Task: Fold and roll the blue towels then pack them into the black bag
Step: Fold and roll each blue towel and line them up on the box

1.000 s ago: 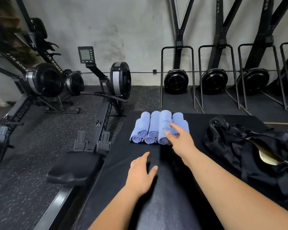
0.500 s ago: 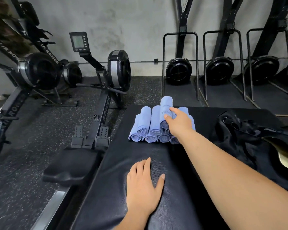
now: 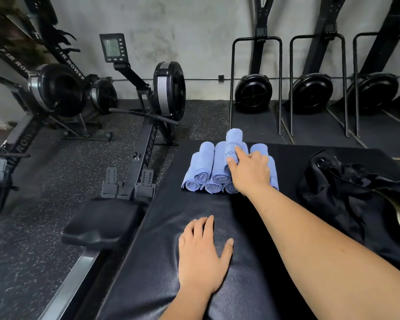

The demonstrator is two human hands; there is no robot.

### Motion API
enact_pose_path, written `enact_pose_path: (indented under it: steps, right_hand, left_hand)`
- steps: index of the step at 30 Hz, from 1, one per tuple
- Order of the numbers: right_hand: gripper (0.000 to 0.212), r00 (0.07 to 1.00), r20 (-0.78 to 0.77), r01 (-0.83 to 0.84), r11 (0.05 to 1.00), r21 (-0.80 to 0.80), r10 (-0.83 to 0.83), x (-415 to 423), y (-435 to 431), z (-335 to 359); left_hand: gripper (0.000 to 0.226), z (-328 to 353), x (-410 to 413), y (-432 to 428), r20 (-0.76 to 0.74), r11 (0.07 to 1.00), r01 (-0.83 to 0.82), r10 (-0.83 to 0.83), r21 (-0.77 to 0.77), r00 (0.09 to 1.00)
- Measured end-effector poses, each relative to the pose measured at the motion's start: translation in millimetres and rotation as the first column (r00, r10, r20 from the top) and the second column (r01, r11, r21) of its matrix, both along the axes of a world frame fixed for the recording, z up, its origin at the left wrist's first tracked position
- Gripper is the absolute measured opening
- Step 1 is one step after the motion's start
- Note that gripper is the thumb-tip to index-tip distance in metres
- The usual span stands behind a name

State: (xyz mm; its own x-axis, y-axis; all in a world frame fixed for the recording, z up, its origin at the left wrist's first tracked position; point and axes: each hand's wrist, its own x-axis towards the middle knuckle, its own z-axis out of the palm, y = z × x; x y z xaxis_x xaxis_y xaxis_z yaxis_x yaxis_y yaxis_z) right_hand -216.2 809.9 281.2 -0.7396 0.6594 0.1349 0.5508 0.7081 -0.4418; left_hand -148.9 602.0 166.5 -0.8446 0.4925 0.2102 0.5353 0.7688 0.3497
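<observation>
Several rolled blue towels (image 3: 208, 168) are stacked in a small pile at the far end of a black padded bench (image 3: 194, 262). My right hand (image 3: 249, 168) lies on the pile and grips the topmost roll (image 3: 233, 140), thumb on its left side, fingers over it. My left hand (image 3: 202, 255) rests flat, fingers spread, on the bench nearer to me. The black bag (image 3: 346, 188) lies crumpled and open on the bench to the right of the pile, with a pale lining showing at its right edge.
A rowing machine (image 3: 148, 116) stands close along the bench's left edge, its seat (image 3: 102, 224) near my left hand. More rowers stand at the far left. Upright machines (image 3: 254, 93) line the back wall.
My right hand moved the top roll farther back on the pile. My left hand has drawn back toward me and flattened on the bench. The view has dipped downward.
</observation>
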Motion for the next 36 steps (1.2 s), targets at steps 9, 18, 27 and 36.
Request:
enact_pose_path:
  steps: [9, 18, 27, 36]
  right_hand:
    - [0.062, 0.994, 0.090, -0.069, 0.998, -0.001, 0.069, 22, 1, 13]
    - [0.065, 0.988, 0.119, -0.096, 0.995, -0.001, 0.095, 57, 4, 9]
    - [0.066, 0.983, 0.155, -0.105, 0.994, 0.037, 0.098, 118, 1, -8]
    - [0.065, 0.979, 0.205, -0.033, 0.994, 0.102, 0.012, 198, 28, -12]
  left_hand:
    - [0.082, -1, 1, -3, 0.012, 1.000, 0.010, -0.010, 0.015, 1.000]
    - [0.086, 1, -1, -5, 0.034, 0.999, 0.033, -0.033, 0.015, 0.999]
    - [0.094, 6, -9, -7, 0.171, 0.992, 0.096, -0.108, 0.075, 0.979]
    - [0.089, 26, 36, 22, 0.214, 0.961, 0.250, -0.271, 0.117, 0.939]
